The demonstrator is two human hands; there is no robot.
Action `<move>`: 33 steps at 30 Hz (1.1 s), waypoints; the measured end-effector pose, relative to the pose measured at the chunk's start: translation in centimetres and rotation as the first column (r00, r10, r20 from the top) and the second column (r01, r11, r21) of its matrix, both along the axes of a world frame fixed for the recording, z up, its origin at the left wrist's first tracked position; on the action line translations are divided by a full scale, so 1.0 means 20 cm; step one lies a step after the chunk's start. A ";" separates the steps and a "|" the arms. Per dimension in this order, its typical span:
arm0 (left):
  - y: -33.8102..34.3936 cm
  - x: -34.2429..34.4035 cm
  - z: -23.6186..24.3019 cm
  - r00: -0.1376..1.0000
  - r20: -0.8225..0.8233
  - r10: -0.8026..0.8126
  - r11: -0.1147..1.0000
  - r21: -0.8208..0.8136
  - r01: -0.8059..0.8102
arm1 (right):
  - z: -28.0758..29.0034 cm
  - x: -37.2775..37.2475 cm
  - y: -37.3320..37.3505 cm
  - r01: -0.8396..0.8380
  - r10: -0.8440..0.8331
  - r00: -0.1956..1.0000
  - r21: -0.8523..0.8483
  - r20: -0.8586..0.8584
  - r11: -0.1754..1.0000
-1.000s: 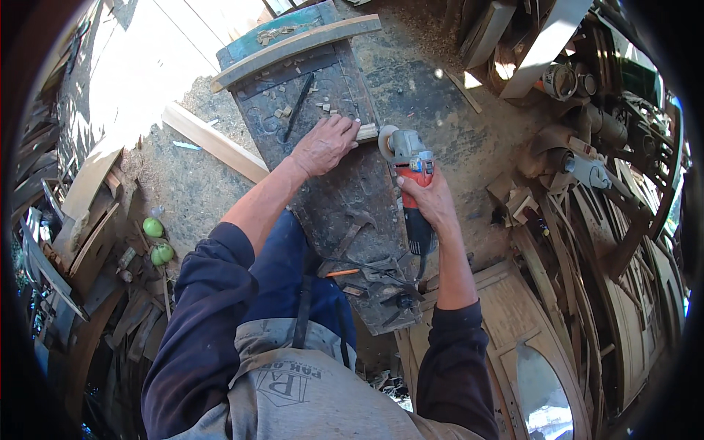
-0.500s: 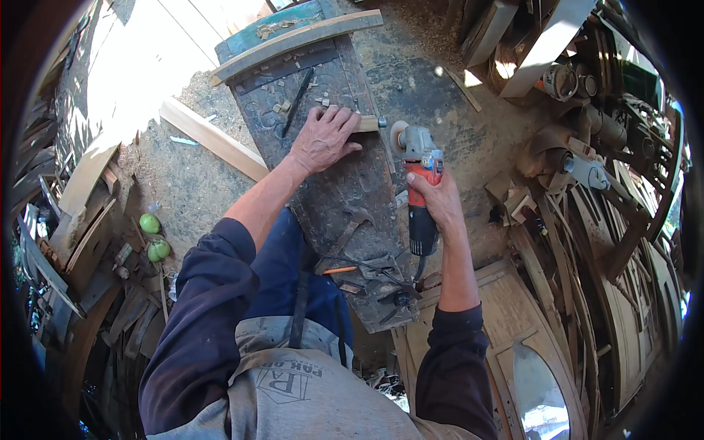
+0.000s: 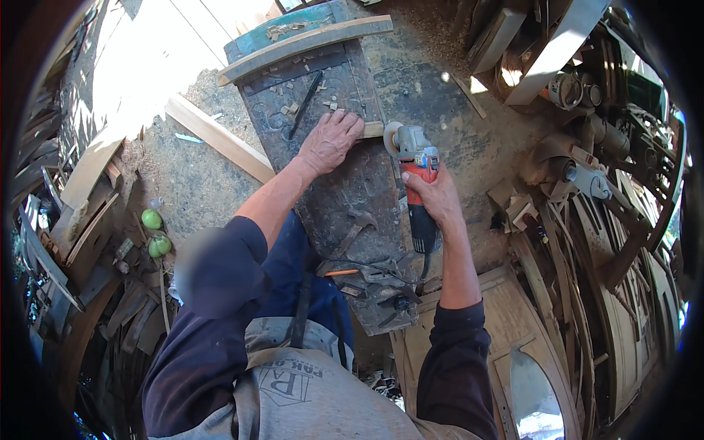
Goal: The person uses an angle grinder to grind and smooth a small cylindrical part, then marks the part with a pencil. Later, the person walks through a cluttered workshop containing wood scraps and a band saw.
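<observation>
My left hand (image 3: pixel 330 143) lies over a small wooden block (image 3: pixel 372 130), its fingers curled round it on the dark workbench (image 3: pixel 345 187). The block's right end sticks out past the bench's right side. In my right hand (image 3: pixel 438 192) is a red and black angle grinder (image 3: pixel 415 141), gripped round its body with the head pointing away from me. Its round disc (image 3: pixel 391 137) stands against the block's end or very close to it; whether they touch I cannot tell. The grinder's cord runs back over the near part of the bench.
A hammer (image 3: pixel 358 222), an orange pencil (image 3: pixel 342 273) and a dark chisel-like bar (image 3: pixel 305 105) lie on the bench among wood chips. A curved wooden strip (image 3: pixel 308 48) crosses its far end. Left is a plank (image 3: pixel 220 139); wood pieces and a panelled door (image 3: pixel 477 323) stand right.
The grinder's disc has come left, closing the gap to the block's end. A bluish metal tip seen at that end before is now hidden. The whole view has shifted slightly.
</observation>
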State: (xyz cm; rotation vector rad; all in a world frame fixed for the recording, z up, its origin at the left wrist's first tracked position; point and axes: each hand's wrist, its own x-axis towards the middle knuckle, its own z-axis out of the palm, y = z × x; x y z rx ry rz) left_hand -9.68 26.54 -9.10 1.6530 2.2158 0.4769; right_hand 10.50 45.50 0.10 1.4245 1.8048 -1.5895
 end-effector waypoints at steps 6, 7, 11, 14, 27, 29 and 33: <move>0.01 -0.02 0.03 0.999 0.034 -0.003 0.999 -0.035 0.004 | 0.02 0.05 -0.04 0.051 -0.051 0.999 -0.018 0.018 0.999; 0.02 -0.03 0.04 1.000 0.017 0.003 1.000 0.005 -0.003 | 0.02 0.05 -0.03 0.070 -0.069 0.998 -0.042 0.012 0.997; 0.02 -0.07 0.07 0.990 0.139 0.014 1.000 0.011 -0.016 | 0.06 0.07 -0.01 0.074 -0.072 0.995 -0.023 0.074 0.997; 0.02 -0.08 0.08 0.992 0.126 0.017 1.000 0.006 -0.018 | 0.07 0.05 0.01 0.138 -0.133 0.989 -0.086 0.056 0.987; 0.03 -0.08 0.08 0.986 0.163 0.044 0.999 -0.010 -0.043 | 0.02 -0.01 0.00 0.047 -0.047 0.999 -0.090 0.001 0.995; 0.04 -0.08 0.08 0.986 0.165 0.041 0.999 0.004 -0.042 | 0.03 0.01 -0.01 0.072 -0.072 0.997 -0.093 0.002 0.993; 0.03 -0.09 0.09 0.988 0.154 0.033 0.999 -0.002 -0.033 | 0.04 0.03 -0.02 0.124 -0.128 0.992 -0.143 -0.019 0.982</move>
